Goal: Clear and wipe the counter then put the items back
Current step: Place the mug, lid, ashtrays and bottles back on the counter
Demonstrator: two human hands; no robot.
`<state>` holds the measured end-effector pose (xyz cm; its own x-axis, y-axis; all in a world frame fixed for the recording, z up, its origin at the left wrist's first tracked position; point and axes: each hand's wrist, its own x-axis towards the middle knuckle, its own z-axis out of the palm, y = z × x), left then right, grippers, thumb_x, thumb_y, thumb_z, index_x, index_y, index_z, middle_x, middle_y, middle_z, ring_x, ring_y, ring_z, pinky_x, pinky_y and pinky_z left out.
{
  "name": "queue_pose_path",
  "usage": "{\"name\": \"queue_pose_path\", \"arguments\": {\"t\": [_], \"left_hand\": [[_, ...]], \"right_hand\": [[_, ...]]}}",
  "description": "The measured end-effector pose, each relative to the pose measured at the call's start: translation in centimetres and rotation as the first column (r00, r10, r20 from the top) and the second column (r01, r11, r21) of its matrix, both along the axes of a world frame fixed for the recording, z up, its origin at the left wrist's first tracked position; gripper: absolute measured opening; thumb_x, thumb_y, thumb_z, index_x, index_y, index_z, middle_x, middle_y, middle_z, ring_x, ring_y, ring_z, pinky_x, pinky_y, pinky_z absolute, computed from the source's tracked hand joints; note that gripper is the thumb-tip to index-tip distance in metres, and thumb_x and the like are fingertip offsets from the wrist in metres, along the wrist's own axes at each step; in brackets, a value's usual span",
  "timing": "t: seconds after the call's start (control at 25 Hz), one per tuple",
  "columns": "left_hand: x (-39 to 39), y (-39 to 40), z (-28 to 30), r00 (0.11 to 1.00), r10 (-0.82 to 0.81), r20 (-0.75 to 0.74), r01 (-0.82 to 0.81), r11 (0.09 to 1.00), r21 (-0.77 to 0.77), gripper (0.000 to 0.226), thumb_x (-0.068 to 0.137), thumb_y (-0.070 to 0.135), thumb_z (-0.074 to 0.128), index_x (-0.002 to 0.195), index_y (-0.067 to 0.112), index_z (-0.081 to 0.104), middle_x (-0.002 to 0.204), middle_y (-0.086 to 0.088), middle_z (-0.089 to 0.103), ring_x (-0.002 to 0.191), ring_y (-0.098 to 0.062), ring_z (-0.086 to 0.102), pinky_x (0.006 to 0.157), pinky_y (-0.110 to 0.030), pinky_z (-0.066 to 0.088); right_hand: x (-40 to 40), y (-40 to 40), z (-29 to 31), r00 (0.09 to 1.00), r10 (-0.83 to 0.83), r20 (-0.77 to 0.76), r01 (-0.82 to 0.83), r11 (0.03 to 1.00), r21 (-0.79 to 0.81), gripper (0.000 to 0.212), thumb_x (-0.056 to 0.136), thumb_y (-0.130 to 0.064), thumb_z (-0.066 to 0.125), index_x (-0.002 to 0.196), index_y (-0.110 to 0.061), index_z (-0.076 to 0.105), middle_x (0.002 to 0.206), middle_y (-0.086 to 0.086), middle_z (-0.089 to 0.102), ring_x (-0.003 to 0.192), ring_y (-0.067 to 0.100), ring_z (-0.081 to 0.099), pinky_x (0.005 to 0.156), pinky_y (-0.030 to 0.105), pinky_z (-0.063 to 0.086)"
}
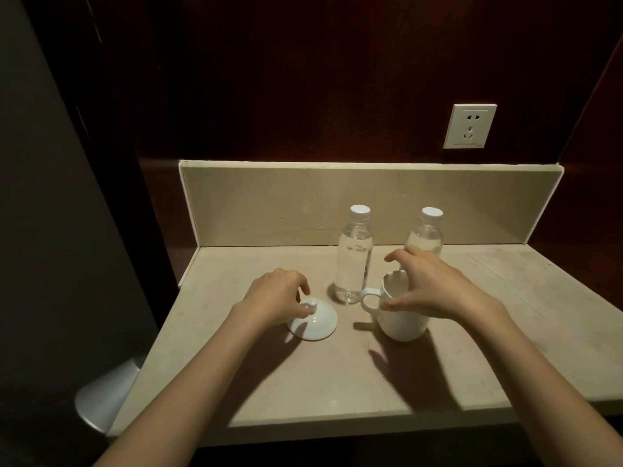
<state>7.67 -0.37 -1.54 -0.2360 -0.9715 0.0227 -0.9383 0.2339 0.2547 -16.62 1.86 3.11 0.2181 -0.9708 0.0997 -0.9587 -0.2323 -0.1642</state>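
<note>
A white lid [317, 323] with a small knob lies on the beige counter [337, 375], left of centre. My left hand [274, 296] curls over it, thumb and fingertips at the knob. To its right a white mug [403, 320] stands upright, its handle pointing left. My right hand [436, 286] arches over the mug's rim with fingers spread, the thumb close to its front wall. Two clear water bottles with white caps stand behind: one [354, 254] between my hands, the other [425, 235] partly hidden by my right hand.
A low stone backsplash [269, 203] closes the counter's back and left side. A white wall socket [469, 126] sits on the dark wood panel above right. A grey metal cone-shaped object [108, 392] stands on the floor at the left.
</note>
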Motion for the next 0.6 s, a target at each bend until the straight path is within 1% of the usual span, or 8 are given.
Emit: {"name": "queue_pose_path", "arguments": {"t": [0.12,0.2,0.28,0.32,0.4,0.48,0.6], "left_hand": [[2.3,1.6,0.9,0.999,0.024,0.029,-0.024,1.0,-0.004,0.028,0.077,0.031,0.068,0.104,0.027,0.064,0.099,0.009,0.066,0.087,-0.015,0.057,0.065,-0.026,0.037],[4.2,3.0,1.3,0.998,0.042,0.05,-0.041,0.999,-0.015,0.026,0.076,0.032,0.068,0.101,0.027,0.065,0.097,0.01,0.067,0.085,-0.014,0.057,0.064,-0.026,0.037],[6.6,4.7,1.5,0.996,0.061,0.062,-0.06,0.998,-0.017,0.025,0.076,0.033,0.068,0.101,0.027,0.065,0.096,0.011,0.067,0.086,-0.014,0.058,0.065,-0.027,0.038],[8.0,5.8,1.6,0.995,0.073,0.067,-0.072,0.997,-0.011,0.025,0.077,0.033,0.068,0.101,0.027,0.065,0.096,0.011,0.066,0.086,-0.013,0.059,0.066,-0.027,0.041],[10.6,8.0,1.6,0.993,0.091,0.073,-0.092,0.996,0.009,0.026,0.079,0.034,0.069,0.103,0.026,0.065,0.096,0.01,0.067,0.086,-0.012,0.061,0.073,-0.029,0.05],[13.5,10.3,1.3,0.99,0.121,0.07,-0.124,0.991,0.048,0.026,0.081,0.034,0.069,0.105,0.026,0.064,0.096,0.009,0.066,0.085,-0.01,0.062,0.08,-0.032,0.054],[17.6,14.1,0.5,0.982,0.175,0.071,-0.18,0.981,0.072,0.024,0.082,0.034,0.07,0.104,0.027,0.064,0.095,0.01,0.065,0.085,-0.007,0.061,0.078,-0.028,0.054]], "right_hand": [[2.7,1.3,0.8,0.996,0.086,-0.005,-0.086,0.995,-0.046,0.072,0.07,-0.048,0.073,0.132,-0.027,0.043,0.13,-0.005,0.045,0.119,0.018,0.042,0.081,0.031,0.039],[5.1,2.4,0.8,0.989,0.148,0.0,-0.148,0.988,-0.048,0.069,0.072,-0.045,0.074,0.131,-0.026,0.044,0.13,-0.005,0.046,0.117,0.019,0.045,0.08,0.031,0.039],[7.7,3.6,0.4,0.979,0.202,0.011,-0.202,0.979,-0.03,0.067,0.073,-0.044,0.073,0.131,-0.026,0.044,0.126,-0.004,0.049,0.112,0.017,0.049,0.082,0.033,0.044],[9.2,4.3,0.1,0.975,0.223,0.016,-0.223,0.975,-0.016,0.066,0.073,-0.044,0.072,0.131,-0.027,0.044,0.124,-0.005,0.049,0.11,0.017,0.05,0.084,0.035,0.046],[12.0,5.7,-0.6,0.967,0.254,0.02,-0.255,0.967,0.014,0.064,0.074,-0.046,0.07,0.13,-0.028,0.045,0.122,-0.007,0.05,0.109,0.016,0.052,0.085,0.036,0.048],[14.6,7.0,-1.5,0.957,0.291,0.019,-0.291,0.956,0.043,0.061,0.075,-0.047,0.069,0.129,-0.029,0.046,0.123,-0.008,0.052,0.109,0.015,0.053,0.086,0.035,0.047],[18.3,9.1,-3.2,0.936,0.349,0.031,-0.351,0.933,0.081,0.053,0.078,-0.044,0.067,0.126,-0.028,0.05,0.121,-0.008,0.054,0.11,0.013,0.053,0.078,0.029,0.043]]}}
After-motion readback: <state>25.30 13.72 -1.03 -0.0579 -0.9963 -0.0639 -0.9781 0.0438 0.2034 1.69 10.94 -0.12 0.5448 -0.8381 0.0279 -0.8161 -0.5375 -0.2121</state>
